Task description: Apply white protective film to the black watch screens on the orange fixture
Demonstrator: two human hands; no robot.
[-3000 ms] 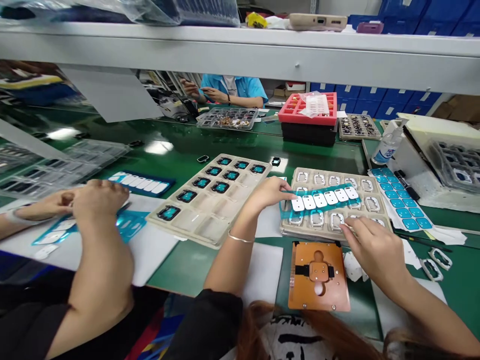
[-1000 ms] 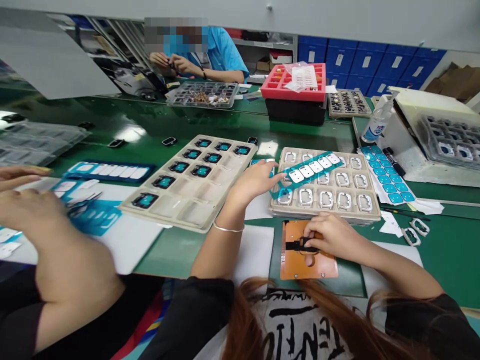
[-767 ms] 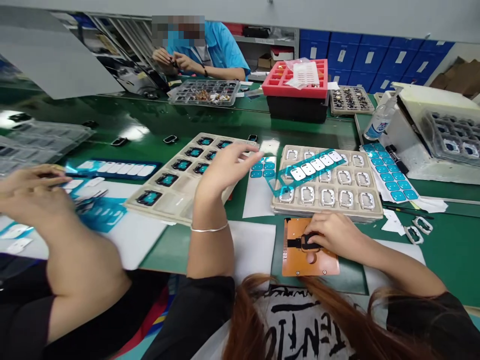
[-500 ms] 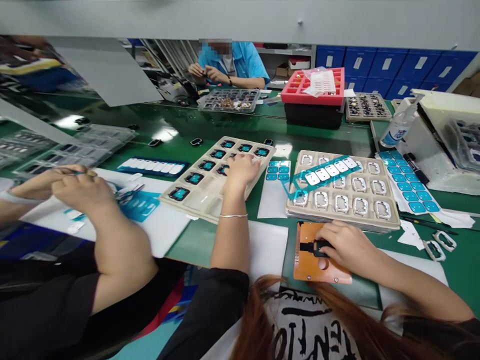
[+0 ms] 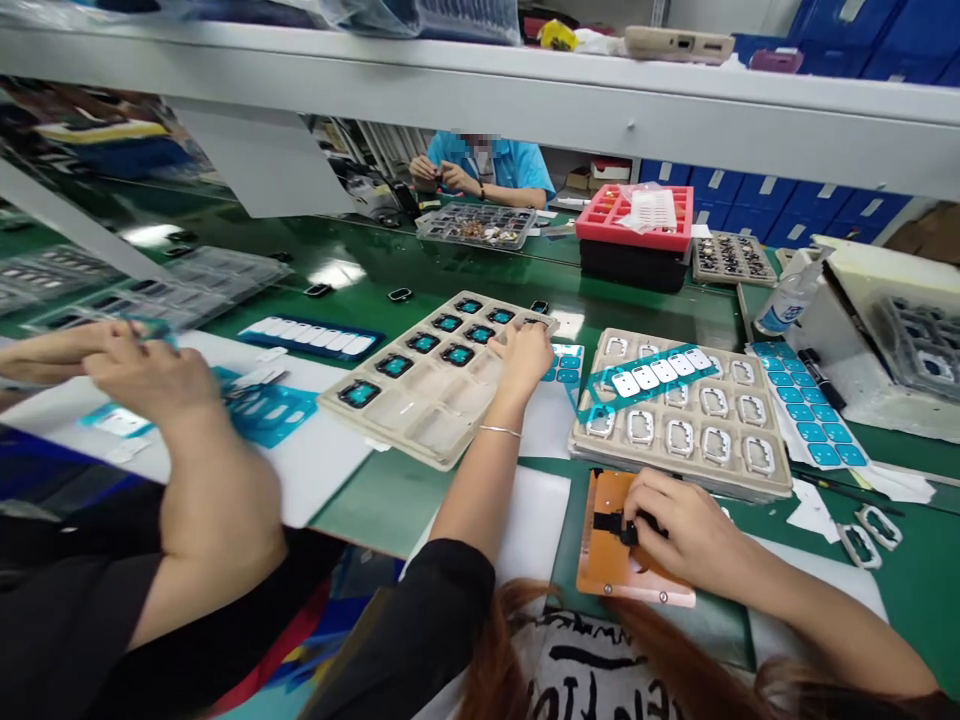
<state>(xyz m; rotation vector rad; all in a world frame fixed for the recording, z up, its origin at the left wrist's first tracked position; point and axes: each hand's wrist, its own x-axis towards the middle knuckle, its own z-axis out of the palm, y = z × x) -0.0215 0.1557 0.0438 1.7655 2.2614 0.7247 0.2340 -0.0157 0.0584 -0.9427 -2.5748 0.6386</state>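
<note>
My left hand (image 5: 527, 352) is at the right rim of a beige tray (image 5: 442, 452), its fingers curled over a dark part in the upper right pocket; the grip is partly hidden. Several black frames with teal film (image 5: 423, 343) fill the tray's left and upper pockets, while lower right pockets are bare. My right hand (image 5: 671, 520) is closed on a black piece (image 5: 628, 530) on the orange fixture plate (image 5: 600, 570). Behind that plate, a second beige tray (image 5: 574, 440) holds white frames (image 5: 716, 445), with a teal strip of white labels (image 5: 660, 376) lying across it.
At the left, a co-worker's hands (image 5: 150, 370) work over white paper and teal sheets. Another person (image 5: 491, 170) sits across the bench. A red bin (image 5: 634, 215), clear bottle (image 5: 787, 295) and teal sticker sheet (image 5: 817, 405) stand or lie farther right. A shelf (image 5: 450, 75) crosses above.
My left hand has moved right, from the middle of the tray to its upper right edge, uncovering more teal-filmed frames. My right hand stays at the orange plate. The camera view has tilted up.
</note>
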